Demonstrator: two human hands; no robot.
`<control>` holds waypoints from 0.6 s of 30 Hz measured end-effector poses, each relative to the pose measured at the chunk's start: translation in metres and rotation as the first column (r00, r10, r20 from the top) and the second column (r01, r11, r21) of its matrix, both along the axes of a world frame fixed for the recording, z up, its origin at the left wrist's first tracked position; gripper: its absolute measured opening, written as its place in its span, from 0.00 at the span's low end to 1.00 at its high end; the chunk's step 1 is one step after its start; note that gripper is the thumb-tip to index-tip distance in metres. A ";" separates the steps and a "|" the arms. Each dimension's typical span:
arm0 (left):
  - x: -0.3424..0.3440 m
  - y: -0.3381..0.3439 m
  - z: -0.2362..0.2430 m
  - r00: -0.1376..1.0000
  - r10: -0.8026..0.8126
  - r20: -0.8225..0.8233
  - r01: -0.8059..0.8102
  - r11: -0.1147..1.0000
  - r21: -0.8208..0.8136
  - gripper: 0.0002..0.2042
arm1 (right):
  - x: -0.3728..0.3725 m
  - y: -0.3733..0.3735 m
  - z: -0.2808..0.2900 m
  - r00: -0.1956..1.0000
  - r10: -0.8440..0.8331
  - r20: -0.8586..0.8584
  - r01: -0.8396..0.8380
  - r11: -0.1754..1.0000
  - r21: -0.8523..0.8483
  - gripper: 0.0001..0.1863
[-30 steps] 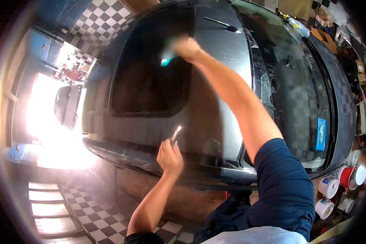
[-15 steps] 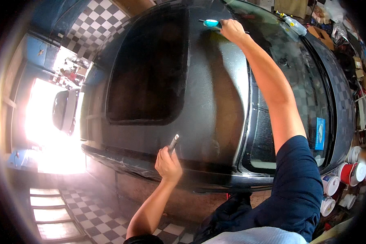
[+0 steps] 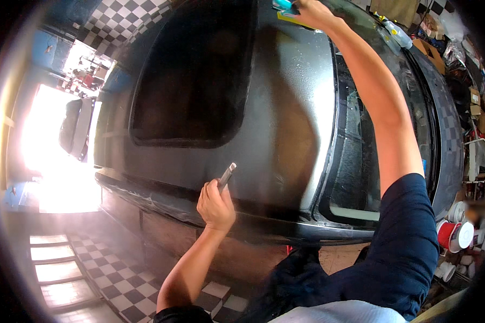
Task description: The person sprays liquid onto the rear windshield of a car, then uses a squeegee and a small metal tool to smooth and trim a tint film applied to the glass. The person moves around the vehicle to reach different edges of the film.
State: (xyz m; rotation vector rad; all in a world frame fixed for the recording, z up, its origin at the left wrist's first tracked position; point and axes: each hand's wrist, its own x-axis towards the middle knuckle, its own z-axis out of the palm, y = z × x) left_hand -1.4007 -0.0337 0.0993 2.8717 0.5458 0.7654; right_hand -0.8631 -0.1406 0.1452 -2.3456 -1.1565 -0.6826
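The dark roof of a car [image 3: 264,177] spreads in front of me, its black sunroof panel [image 3: 196,70] on the left. At the far top edge, my right hand [image 3: 317,15] is closed on a turquoise squeegee [image 3: 284,6]. The squeegee's yellow blade [image 3: 296,20] appears to lie against the roof; the frame's top edge cuts off part of the tool. Fine wet droplets show on the roof near the blade. Closer to me, my left hand [image 3: 215,205] grips a slim grey stick-like tool [image 3: 227,176] with a pale tip pointing up, over the roof's near side.
A spray bottle [image 3: 397,35] lies on the glass at the upper right. Several tubs stand at the lower right, including a red and white one [image 3: 455,236]. Checkered floor [image 3: 124,285] shows below the car. Bright light comes through an opening [image 3: 54,156] at left.
My right hand has moved farther away with the squeegee, and its yellow blade shows more. The view has shifted slightly. My left hand still holds the grey tool over the roof's near side.
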 end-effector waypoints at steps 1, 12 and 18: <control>-0.001 -0.001 -0.001 1.000 0.003 -0.005 -0.003 1.000 -0.015 0.10 | -0.001 -0.001 -0.004 0.999 -0.026 -0.028 0.023 0.995 -0.100 0.19; -0.004 -0.001 0.001 1.000 -0.007 0.004 0.007 0.999 -0.041 0.11 | -0.015 -0.057 0.008 0.927 -0.359 -0.110 0.312 0.900 -0.305 0.32; -0.003 -0.001 0.000 1.000 0.014 0.004 -0.014 1.000 0.008 0.11 | -0.131 0.015 0.046 0.988 -0.119 -0.097 0.109 0.988 -0.106 0.14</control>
